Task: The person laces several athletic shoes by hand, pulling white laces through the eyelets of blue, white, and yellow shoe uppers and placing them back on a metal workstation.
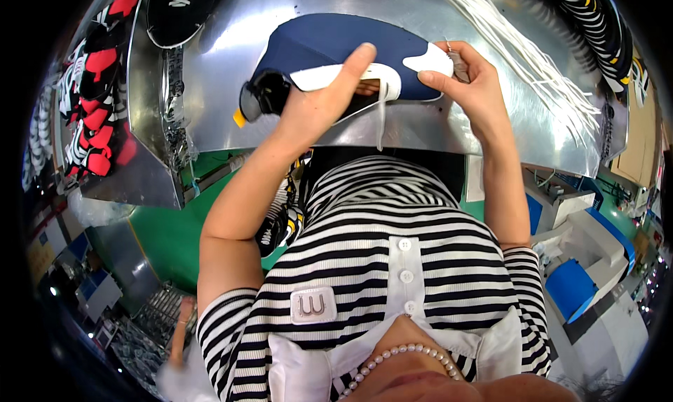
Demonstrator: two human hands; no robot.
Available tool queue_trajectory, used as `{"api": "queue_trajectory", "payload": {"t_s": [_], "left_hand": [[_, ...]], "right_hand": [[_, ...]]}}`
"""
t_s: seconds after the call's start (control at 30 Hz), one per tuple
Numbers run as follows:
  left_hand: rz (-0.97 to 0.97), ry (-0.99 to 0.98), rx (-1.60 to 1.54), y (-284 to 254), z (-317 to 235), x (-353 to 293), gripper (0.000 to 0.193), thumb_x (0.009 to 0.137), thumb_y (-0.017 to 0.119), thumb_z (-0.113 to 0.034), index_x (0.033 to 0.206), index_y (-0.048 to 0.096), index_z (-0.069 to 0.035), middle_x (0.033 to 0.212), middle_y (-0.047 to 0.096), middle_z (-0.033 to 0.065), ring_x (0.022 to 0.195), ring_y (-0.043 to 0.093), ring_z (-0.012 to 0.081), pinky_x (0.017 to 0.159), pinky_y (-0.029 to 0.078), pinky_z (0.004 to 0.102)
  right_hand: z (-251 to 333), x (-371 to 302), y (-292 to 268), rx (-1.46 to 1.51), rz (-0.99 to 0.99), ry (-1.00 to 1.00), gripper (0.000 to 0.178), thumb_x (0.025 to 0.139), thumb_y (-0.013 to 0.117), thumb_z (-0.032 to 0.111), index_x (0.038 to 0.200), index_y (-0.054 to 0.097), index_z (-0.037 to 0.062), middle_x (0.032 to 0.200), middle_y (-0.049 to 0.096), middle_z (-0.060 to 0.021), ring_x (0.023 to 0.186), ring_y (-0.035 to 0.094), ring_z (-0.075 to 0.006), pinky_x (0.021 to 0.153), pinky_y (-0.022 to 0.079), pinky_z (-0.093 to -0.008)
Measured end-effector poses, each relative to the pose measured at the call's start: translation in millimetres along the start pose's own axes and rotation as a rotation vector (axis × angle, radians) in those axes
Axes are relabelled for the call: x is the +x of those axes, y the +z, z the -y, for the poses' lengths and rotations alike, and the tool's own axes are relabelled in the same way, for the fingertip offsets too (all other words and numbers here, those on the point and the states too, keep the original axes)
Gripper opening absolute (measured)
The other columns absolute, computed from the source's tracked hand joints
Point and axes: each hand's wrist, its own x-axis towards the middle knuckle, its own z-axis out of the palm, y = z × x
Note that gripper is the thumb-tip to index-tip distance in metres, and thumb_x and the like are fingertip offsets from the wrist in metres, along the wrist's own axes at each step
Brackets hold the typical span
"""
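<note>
Above the metal table I hold a navy and white shoe upper (315, 41) on its side. The black-lined collar, with a yellow tab, points left; the white toe end points right. My left hand (319, 104) grips the upper at its white lacing edge, thumb on the outside and some fingertips showing through the opening. At the toe end my right hand (471, 79) pinches the edge between thumb and fingers. A white shoelace (381, 121) hangs down from the lacing edge.
A bundle of white laces (522, 55) lies on the metal table (231, 23) at the right. A black shoe (179, 9) stands far left. Red and black shoe parts (94, 114) are stacked at the left, black striped ones (596, 23) at the far right. Another person's arm (181, 328) shows lower left.
</note>
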Motion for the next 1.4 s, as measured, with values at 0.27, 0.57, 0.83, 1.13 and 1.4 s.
{"api": "queue_trajectory", "payload": {"t_s": [0.27,0.57,0.83,1.13,1.4], "left_hand": [[0.39,0.332,0.792,-20.1,-13.0,-6.6,0.043,0.091,0.065,-0.023,0.126,0.056,0.0,0.114,0.067,0.0194,0.095,0.068,0.026,0.085,0.051,0.0321],[0.119,0.524,1.018,-0.3,-16.0,-19.3,0.022,0.089,0.067,-0.018,0.107,0.067,-0.005,0.077,0.066,0.017,0.065,0.064,0.0323,0.059,0.049,0.0355],[-0.15,0.549,0.534,-28.6,-74.0,-1.1,0.026,0.088,0.071,-0.022,0.106,0.07,-0.003,0.062,0.063,0.0062,0.059,0.058,0.0042,0.054,0.045,0.0237],[0.327,0.264,1.083,-0.5,-8.7,0.9,0.028,0.089,0.063,-0.03,0.109,0.068,-0.01,0.082,0.068,0.0154,0.078,0.066,0.0344,0.071,0.05,0.0417],[0.299,0.378,1.242,18.0,-33.6,-6.9,0.029,0.097,0.055,-0.026,0.112,0.066,-0.004,0.102,0.067,0.0151,0.086,0.065,0.0335,0.075,0.05,0.0391]], "right_hand": [[-10.5,27.8,0.7,0.308,-0.107,0.025,0.038,0.079,0.081,0.018,0.107,0.061,0.0033,0.087,0.061,-0.0012,0.068,0.054,-0.0043,0.057,0.04,-0.0183],[-22.0,-29.7,39.3,-0.043,0.152,-0.07,0.029,0.087,0.072,0.027,0.079,0.064,-0.0005,0.067,0.057,-0.003,0.063,0.049,-0.0068,0.056,0.04,-0.0271],[-66.2,-133.1,-46.4,-0.572,0.4,-0.139,0.023,0.082,0.073,0.016,0.076,0.06,-0.0026,0.065,0.053,-0.0141,0.055,0.051,-0.0262,0.054,0.038,-0.0355],[-4.9,-70.6,-20.3,-0.125,0.033,-0.106,0.015,0.085,0.072,0.01,0.092,0.069,-0.002,0.077,0.062,0.0023,0.071,0.054,-0.0048,0.064,0.042,-0.0192],[10.2,11.9,16.0,-0.135,-0.032,-0.434,0.024,0.081,0.076,0.024,0.092,0.071,0.0031,0.07,0.065,-0.0059,0.061,0.056,-0.0141,0.059,0.044,-0.0266]]}}
